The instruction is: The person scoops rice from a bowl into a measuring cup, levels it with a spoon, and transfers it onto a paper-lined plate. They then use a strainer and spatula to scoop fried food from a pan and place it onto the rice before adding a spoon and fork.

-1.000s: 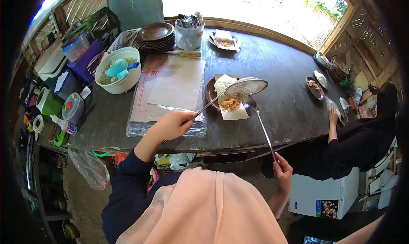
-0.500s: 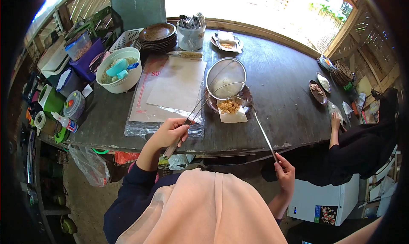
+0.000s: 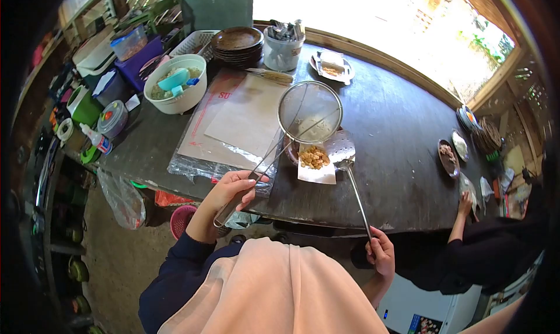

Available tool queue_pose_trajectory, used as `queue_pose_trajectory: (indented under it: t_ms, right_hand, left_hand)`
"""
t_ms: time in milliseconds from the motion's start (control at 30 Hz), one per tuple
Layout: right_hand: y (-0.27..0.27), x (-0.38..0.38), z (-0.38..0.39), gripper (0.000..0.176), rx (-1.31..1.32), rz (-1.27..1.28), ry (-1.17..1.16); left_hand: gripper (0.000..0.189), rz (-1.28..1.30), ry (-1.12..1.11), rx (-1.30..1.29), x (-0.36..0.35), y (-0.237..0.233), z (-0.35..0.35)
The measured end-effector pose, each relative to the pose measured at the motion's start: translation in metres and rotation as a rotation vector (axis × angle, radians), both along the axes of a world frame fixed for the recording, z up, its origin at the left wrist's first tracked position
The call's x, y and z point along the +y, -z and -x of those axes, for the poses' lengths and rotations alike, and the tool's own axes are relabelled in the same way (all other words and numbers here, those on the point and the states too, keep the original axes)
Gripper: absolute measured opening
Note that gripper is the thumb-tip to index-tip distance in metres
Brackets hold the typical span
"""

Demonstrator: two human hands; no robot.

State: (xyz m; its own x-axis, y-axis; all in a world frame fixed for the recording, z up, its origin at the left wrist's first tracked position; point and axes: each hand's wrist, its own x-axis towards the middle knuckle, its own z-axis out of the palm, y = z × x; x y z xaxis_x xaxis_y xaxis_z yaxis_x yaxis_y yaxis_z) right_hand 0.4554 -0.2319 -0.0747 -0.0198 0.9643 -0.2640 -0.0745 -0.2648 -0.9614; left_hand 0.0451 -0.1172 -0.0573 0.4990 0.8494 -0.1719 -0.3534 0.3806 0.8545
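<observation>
Currently, the left hand (image 3: 233,194) grasps the dark handle of a round wire-mesh strainer (image 3: 310,111), whose mesh overlaps, in this view, the white rice (image 3: 315,127) behind it, while the right hand (image 3: 381,251) grips a long-handled metal spatula (image 3: 340,148) with a perforated blade. Beside that blade, golden-brown crumbly food (image 3: 314,157) lies on a pale paper sheet (image 3: 317,175) over a partly hidden brown plate (image 3: 291,152) on the dark tabletop (image 3: 396,159), near stacked beige papers (image 3: 248,109) to the left.
</observation>
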Motion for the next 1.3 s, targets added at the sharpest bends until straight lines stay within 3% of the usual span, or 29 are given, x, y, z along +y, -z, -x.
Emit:
queue_pose_trajectory:
  t_ms: [233,500,800,1067,1300]
  right_hand:
    - [-0.007,0.040,0.008,0.033,0.081,-0.013,-0.138]
    - [-0.032,0.050,0.105,0.031,-0.075,0.034,-0.492]
    - [-0.012,-0.006,0.322,0.031,0.009,0.054,-0.820]
    - [0.021,-0.062,0.514,0.035,-0.010,0.120,-1.189]
    - [0.025,-0.090,0.672,0.035,-0.122,0.107,-1.440]
  left_hand:
    - [0.030,-0.024,-0.077,0.042,-0.038,-0.004,0.020]
    - [0.030,-0.100,-0.222,0.047,-0.130,0.005,0.108]
    - [0.029,-0.003,-0.543,0.085,-0.320,0.020,0.267]
    - [0.027,0.184,-0.926,0.160,-0.494,0.017,0.352]
    - [0.028,0.213,-1.279,0.001,-0.570,0.044,0.408]
